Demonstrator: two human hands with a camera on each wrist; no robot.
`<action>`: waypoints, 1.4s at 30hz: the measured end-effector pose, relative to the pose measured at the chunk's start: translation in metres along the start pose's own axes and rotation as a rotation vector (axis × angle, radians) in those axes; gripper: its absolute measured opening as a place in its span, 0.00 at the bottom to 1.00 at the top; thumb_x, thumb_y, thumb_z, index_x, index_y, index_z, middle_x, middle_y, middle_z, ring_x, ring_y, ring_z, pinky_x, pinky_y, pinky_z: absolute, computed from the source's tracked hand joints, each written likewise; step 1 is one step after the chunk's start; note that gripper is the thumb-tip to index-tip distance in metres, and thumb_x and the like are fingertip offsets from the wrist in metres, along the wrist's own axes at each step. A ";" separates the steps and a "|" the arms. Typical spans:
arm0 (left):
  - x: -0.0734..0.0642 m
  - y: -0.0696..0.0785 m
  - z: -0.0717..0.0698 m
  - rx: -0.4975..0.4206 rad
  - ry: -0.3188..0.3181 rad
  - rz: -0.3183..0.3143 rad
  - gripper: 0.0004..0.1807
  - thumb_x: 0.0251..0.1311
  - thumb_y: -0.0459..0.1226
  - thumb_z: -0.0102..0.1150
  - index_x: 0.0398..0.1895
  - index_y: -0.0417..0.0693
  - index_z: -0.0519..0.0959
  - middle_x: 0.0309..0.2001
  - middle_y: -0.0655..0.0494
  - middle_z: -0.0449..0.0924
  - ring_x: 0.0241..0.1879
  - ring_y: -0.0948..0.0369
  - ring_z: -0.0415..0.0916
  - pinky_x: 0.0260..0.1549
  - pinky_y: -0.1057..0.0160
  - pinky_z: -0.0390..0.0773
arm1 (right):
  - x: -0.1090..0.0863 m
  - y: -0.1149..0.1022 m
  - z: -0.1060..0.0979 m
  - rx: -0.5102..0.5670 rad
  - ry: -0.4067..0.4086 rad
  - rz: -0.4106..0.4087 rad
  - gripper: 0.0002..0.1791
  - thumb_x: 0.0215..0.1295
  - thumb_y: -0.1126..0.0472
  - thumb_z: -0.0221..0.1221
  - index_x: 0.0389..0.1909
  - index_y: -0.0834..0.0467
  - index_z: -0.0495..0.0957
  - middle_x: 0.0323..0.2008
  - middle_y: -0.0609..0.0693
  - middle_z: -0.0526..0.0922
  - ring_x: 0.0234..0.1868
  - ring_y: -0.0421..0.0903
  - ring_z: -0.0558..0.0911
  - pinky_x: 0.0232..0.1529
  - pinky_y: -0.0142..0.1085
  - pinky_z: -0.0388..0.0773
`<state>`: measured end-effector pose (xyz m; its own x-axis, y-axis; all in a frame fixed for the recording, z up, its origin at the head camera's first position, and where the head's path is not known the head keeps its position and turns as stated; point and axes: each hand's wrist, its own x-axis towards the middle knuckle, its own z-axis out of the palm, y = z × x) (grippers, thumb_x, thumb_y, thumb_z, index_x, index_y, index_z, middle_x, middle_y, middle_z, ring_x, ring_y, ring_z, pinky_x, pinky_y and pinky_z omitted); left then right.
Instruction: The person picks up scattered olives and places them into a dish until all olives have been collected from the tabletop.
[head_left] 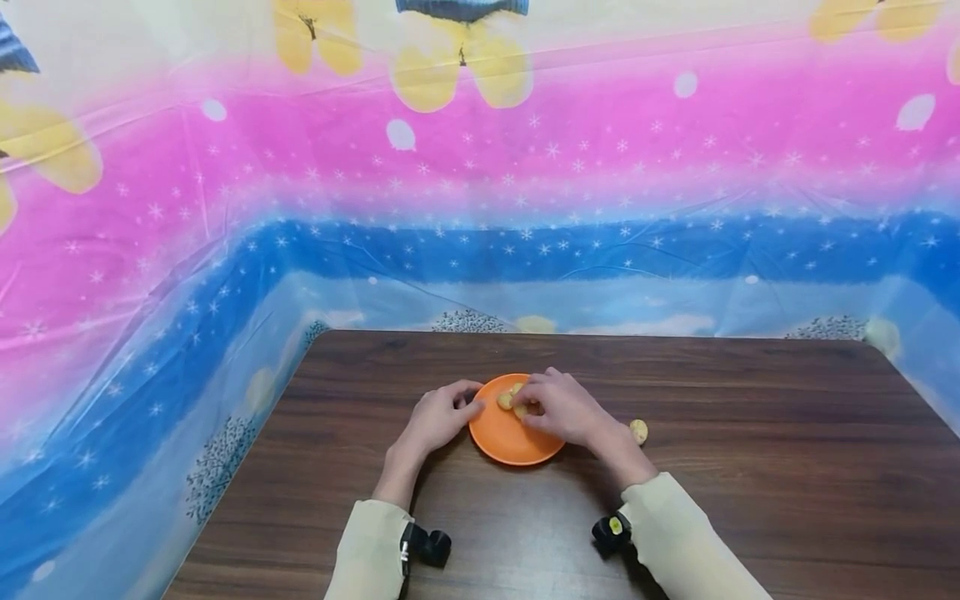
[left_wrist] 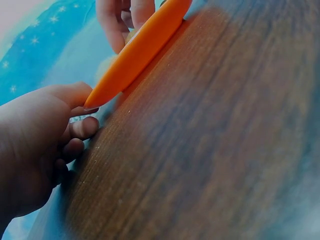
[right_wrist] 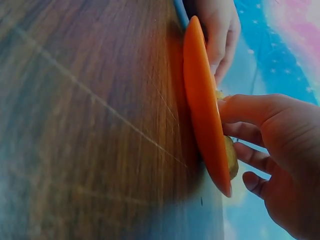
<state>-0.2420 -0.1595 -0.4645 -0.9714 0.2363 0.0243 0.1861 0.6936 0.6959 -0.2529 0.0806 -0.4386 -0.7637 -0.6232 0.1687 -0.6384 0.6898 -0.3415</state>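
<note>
An orange plate lies on the table with several small, round, yellowish-tan pieces grouped toward its far side; they look like cookies. My left hand pinches the plate's left rim between thumb and index finger, the other fingers curled below in the left wrist view. Over the plate, my right hand reaches in from the right, thumb and fingertips closed on one of the pieces. In the right wrist view a tan round piece shows beside its lower fingers. The piece between the fingertips is mostly hidden.
Another round tan piece lies on the table just right of my right wrist. Dark wood-grain tabletop spreads around the plate. A patterned pink and blue cloth hangs behind and along the sides. Small black cameras are strapped at both wrists.
</note>
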 end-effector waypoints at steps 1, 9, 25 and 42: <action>0.000 0.000 0.000 0.000 -0.001 -0.001 0.19 0.69 0.51 0.56 0.60 0.60 0.78 0.25 0.56 0.71 0.23 0.59 0.67 0.24 0.64 0.62 | 0.001 0.000 0.001 -0.008 0.001 0.000 0.11 0.61 0.58 0.68 0.45 0.49 0.87 0.39 0.42 0.84 0.36 0.43 0.68 0.42 0.39 0.63; 0.000 0.001 0.000 -0.004 0.002 -0.006 0.19 0.69 0.50 0.56 0.60 0.61 0.78 0.25 0.57 0.72 0.23 0.59 0.68 0.24 0.64 0.63 | 0.002 -0.003 0.004 -0.009 0.018 0.006 0.12 0.61 0.59 0.68 0.47 0.48 0.87 0.39 0.41 0.84 0.37 0.44 0.67 0.41 0.40 0.61; 0.001 0.002 0.001 0.017 0.010 -0.017 0.19 0.68 0.51 0.57 0.60 0.61 0.79 0.24 0.57 0.72 0.22 0.59 0.67 0.24 0.65 0.62 | -0.020 -0.004 -0.007 0.026 0.104 0.052 0.11 0.61 0.58 0.68 0.45 0.47 0.87 0.45 0.42 0.84 0.42 0.42 0.70 0.48 0.42 0.67; 0.003 0.001 0.003 0.014 0.015 -0.012 0.20 0.68 0.51 0.57 0.60 0.60 0.79 0.25 0.57 0.72 0.23 0.60 0.67 0.25 0.64 0.63 | -0.054 0.012 -0.020 0.074 0.121 0.113 0.11 0.63 0.57 0.67 0.47 0.50 0.86 0.46 0.47 0.84 0.47 0.46 0.74 0.53 0.47 0.71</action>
<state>-0.2444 -0.1562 -0.4658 -0.9756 0.2179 0.0263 0.1762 0.7060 0.6859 -0.2211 0.1303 -0.4339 -0.8393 -0.4911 0.2334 -0.5420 0.7216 -0.4308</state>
